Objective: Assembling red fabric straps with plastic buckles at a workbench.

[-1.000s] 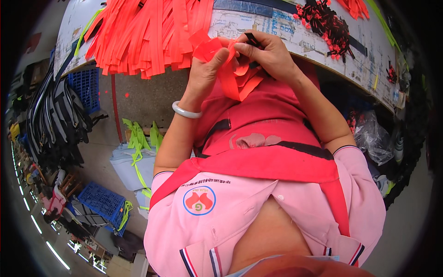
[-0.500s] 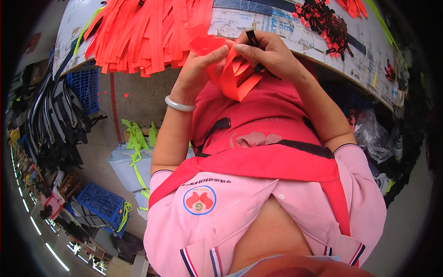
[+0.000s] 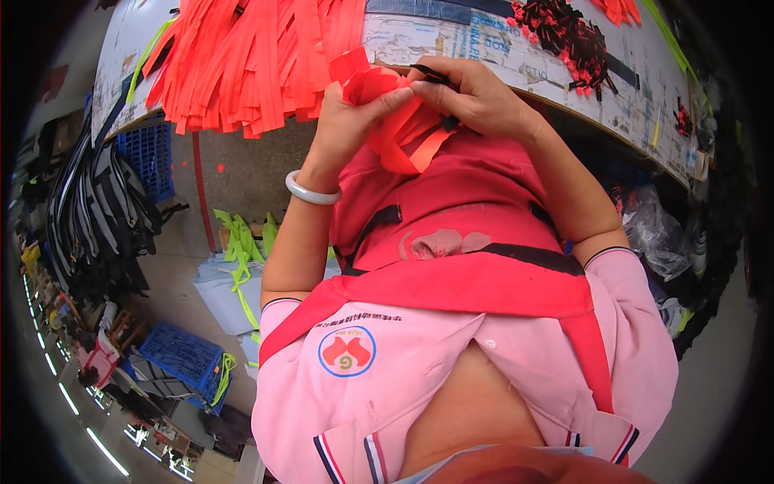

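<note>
Folded loops of an orange-red fabric strip (image 3: 403, 149) hang between my two hands, in front of the red apron. My left hand (image 3: 355, 117) is closed round the strip, its thumb pressed across it and one end standing up above the fingers. My right hand (image 3: 476, 101) pinches at the same place, thumb tip near the left thumb. A short black piece (image 3: 433, 74) sticks out between its fingers, and another dark bit shows under the palm. What exactly the right fingertips grip is partly hidden by the fingers.
A large heap of orange-red strips (image 3: 250, 64) hangs over the edge of the worktable (image 3: 629, 121) ahead. A pile of small black and red pieces (image 3: 568, 40) lies on it to the right. Blue crates (image 3: 181, 355), black-grey straps (image 3: 105, 202) and a clear plastic bag (image 3: 651, 230) stand around.
The strip's end now rises higher above my left hand. In my right hand the black piece has tipped from upright to lying flatter. Both hands stay close together.
</note>
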`<control>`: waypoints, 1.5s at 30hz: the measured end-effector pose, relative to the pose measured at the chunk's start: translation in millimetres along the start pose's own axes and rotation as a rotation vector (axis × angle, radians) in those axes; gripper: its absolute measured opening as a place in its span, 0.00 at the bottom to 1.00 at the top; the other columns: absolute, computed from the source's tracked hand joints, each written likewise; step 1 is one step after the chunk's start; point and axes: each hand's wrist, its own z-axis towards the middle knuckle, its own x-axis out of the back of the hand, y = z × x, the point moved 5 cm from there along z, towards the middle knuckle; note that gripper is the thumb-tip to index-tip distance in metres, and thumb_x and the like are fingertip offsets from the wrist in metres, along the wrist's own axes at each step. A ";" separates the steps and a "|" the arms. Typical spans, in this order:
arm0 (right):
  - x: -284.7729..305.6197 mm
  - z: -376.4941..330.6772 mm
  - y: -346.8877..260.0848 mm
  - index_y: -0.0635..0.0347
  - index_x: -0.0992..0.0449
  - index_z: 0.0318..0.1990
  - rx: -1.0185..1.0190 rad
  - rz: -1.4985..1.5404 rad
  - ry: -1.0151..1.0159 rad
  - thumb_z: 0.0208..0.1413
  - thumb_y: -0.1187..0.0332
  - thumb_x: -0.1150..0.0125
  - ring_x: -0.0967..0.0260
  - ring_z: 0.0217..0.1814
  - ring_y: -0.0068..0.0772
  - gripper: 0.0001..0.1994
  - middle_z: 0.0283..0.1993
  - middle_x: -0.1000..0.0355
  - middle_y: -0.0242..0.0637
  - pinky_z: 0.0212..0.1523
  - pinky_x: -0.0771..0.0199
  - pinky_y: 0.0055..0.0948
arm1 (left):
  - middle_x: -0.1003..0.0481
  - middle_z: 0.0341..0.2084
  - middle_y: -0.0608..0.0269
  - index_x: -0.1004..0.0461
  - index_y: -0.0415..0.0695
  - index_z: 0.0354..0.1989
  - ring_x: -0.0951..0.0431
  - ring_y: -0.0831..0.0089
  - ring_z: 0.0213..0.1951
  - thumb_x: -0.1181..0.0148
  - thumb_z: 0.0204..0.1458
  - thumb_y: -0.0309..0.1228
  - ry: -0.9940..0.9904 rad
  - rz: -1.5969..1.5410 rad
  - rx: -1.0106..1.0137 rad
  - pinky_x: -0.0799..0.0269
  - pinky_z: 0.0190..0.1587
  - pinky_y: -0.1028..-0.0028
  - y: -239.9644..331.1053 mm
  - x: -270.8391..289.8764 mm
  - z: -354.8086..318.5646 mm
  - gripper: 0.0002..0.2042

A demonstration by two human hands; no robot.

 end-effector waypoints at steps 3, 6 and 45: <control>0.6 -2.6 -2.8 0.68 0.30 0.40 0.026 -0.007 0.009 0.61 0.67 0.48 0.38 0.31 0.30 0.10 0.30 0.32 0.41 0.36 0.34 0.28 | 0.23 0.30 0.68 0.24 0.38 0.39 0.25 0.82 0.33 0.37 0.52 0.24 0.007 -0.019 0.085 0.30 0.36 0.82 -4.1 0.1 2.4 0.07; 5.0 -3.4 -1.9 0.68 0.30 0.40 0.042 -0.064 0.030 0.61 0.67 0.49 0.37 0.29 0.33 0.11 0.29 0.32 0.43 0.35 0.33 0.29 | 0.23 0.30 0.68 0.24 0.37 0.39 0.25 0.82 0.33 0.38 0.53 0.25 -0.002 0.044 0.071 0.30 0.35 0.82 -3.3 -1.9 6.3 0.07; -18.3 -6.4 46.2 0.67 0.27 0.36 -0.192 -0.013 0.040 0.57 0.63 0.47 0.30 0.28 0.22 0.13 0.25 0.29 0.36 0.32 0.29 0.25 | 0.23 0.32 0.66 0.24 0.36 0.44 0.25 0.81 0.34 0.40 0.55 0.24 0.068 0.052 0.029 0.31 0.37 0.83 -30.8 -12.8 6.7 0.10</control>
